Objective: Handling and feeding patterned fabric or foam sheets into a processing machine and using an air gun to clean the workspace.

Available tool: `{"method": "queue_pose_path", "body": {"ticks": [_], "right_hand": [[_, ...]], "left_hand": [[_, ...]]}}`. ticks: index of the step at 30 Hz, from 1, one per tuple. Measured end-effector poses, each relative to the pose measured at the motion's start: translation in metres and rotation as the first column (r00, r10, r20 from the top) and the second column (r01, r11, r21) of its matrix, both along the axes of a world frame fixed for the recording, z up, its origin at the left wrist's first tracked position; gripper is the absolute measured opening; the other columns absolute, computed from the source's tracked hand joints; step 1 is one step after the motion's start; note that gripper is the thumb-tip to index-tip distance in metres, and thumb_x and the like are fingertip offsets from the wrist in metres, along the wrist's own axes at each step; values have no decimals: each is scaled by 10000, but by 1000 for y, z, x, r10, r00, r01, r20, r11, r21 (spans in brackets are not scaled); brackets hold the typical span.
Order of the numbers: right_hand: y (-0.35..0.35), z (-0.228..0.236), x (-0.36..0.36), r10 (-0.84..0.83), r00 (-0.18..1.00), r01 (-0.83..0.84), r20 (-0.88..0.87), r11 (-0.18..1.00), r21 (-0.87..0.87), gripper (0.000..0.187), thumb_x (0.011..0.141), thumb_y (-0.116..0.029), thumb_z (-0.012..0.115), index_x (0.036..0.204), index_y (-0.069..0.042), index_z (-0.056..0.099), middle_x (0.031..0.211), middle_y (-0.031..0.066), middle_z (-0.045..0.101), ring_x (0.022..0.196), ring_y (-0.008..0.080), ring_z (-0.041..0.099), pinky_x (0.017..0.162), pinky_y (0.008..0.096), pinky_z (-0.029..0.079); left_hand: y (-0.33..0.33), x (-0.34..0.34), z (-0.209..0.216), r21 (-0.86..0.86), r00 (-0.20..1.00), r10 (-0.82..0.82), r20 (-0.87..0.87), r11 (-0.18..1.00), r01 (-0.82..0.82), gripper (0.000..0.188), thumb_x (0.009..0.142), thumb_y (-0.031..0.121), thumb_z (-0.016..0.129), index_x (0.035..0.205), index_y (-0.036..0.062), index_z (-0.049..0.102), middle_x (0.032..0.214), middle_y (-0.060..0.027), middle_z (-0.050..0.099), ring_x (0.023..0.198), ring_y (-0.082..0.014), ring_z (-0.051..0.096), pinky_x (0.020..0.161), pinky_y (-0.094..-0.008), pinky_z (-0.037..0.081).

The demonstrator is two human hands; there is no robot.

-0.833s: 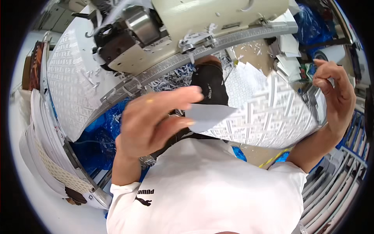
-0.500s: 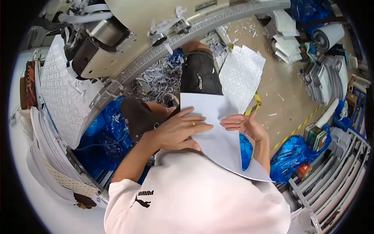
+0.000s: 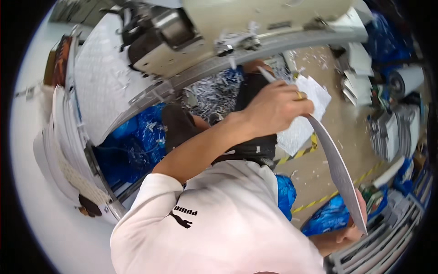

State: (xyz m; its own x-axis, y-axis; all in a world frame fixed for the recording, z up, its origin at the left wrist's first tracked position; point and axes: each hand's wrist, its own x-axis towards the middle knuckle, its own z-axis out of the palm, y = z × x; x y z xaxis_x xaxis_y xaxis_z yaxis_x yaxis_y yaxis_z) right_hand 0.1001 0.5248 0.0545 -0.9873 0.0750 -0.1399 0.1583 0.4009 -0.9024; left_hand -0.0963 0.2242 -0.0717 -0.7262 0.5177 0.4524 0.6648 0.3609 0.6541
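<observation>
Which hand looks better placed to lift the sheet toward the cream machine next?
Probably the left hand: it grips the upper part of the sheet, nearer the cream machine. The right hand is lower, at the sheet's far end and partly hidden behind it, so its grip can't be made out.

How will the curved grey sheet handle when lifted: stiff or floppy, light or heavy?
Probably flexible but springy: the grey sheet bows in one smooth curve from the left grip. Likely light, given its thin edge.

Bright light, apparently slight overall blur
</observation>
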Motion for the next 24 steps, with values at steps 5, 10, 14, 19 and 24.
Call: {"method": "queue_pose_path", "body": {"ticks": [5, 10, 14, 19, 24], "right_hand": [[145, -114, 20, -273, 948, 227, 165, 940, 253, 571, 945, -258, 738, 1423, -37, 518, 1287, 161, 638, 1132, 297, 636, 965, 337, 510], [245, -269, 67, -66, 997, 76, -38, 782, 619, 262, 1003, -145, 616, 1230, -61, 715, 1046, 237, 699, 911, 382, 647, 813, 480, 525], [394, -329, 69, -170, 980, 90, 101, 837, 539, 308, 996, -183, 632, 1273, -53, 664, 1119, 227, 671, 952, 369, 651, 827, 465, 531], [180, -393, 4, -338, 861, 216, 380, 919, 330, 422, 985, -245, 658, 1345, -39, 579, 1241, 210, 624, 1020, 349, 659, 850, 441, 540], [60, -434, -24, -428, 684, 441, 591, 887, 133, 558, 974, -307, 684, 1417, -26, 494, 1363, 193, 578, 1088, 328, 666, 874, 416, 549]], "left_hand": [[-4, 16, -18, 108, 977, 161, -141, 983, -147, 201, 905, 144, 653, 1098, 90, 679, 1123, -57, 698, 1050, -224, 651, 932, -398, 492], [-100, 67, 49, 61, 875, 245, -417, 968, -242, 284, 917, 100, 670, 1200, 70, 673, 1277, -112, 670, 1140, -264, 650, 992, -414, 508], [-246, 124, 45, -287, 601, 702, -382, 528, -799, 517, 838, 132, 769, 1326, 85, 605, 1335, -131, 620, 1191, -321, 615, 986, -419, 509], [-336, 163, 57, -512, 473, 813, -340, 262, -818, 569, 863, 203, 773, 1386, 112, 569, 1439, -136, 551, 1295, -372, 531, 1064, -441, 453], [-383, 164, 62, -629, 619, 773, -139, 414, -658, 560, 872, 201, 769, 1393, 114, 583, 1435, -145, 564, 1278, -327, 558, 1031, -419, 489]]}}
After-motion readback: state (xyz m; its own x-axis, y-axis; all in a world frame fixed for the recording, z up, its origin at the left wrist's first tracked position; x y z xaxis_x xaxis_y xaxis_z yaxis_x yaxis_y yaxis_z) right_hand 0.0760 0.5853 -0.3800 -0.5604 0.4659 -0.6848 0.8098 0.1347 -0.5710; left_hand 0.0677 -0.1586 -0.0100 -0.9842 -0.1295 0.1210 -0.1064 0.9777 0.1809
